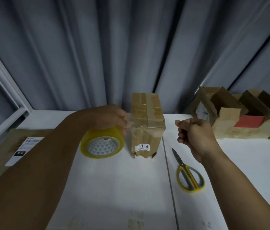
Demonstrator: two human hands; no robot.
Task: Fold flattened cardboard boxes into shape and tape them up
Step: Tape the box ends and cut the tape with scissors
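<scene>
Where a gray curtain (131,47) hangs behind, a white table (114,188) carries everything. Flattened cardboard (1,146) lies at its left edge, and a row of folded boxes (240,117) lines the far right. At the center stands 1 taped cardboard box (146,130). Just left of it, the left hand (109,117) grips a yellow tape roll (102,145), with clear tape reaching the box. The right hand (195,131) hovers to the box's right, fingers curled; whether it pinches anything, I cannot tell. Yellow-handled scissors (187,173) lie nearby.
</scene>
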